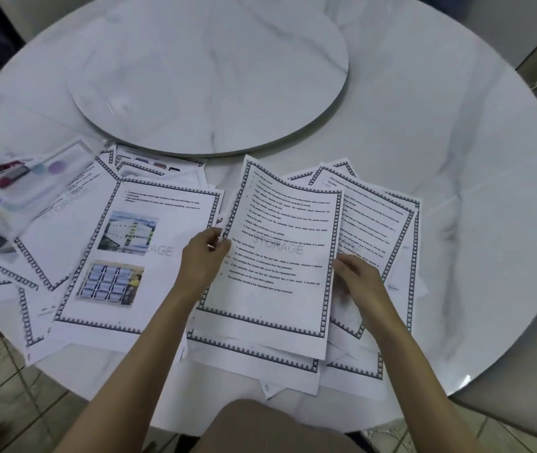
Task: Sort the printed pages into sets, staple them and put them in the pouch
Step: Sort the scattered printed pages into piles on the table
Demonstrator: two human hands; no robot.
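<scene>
Printed pages with dark patterned borders and a grey "STORAGE" watermark lie spread over the near half of the table. My left hand (206,253) pinches the left edge of a text page (280,253), which curls up off the pile. My right hand (355,276) rests at that page's right edge, fingers curled against the sheets beneath; whether it grips one is unclear. A page with two pictures (129,250) lies flat to the left. A red stapler (8,174) sits at the far left inside or under a clear plastic pouch (28,191).
The round white marble table (456,158) carries a raised turntable disc (214,73) at its centre. More text pages (388,217) fan out to the right of the held one. My knee (270,426) shows at the bottom, tiled floor (2,387) at lower left.
</scene>
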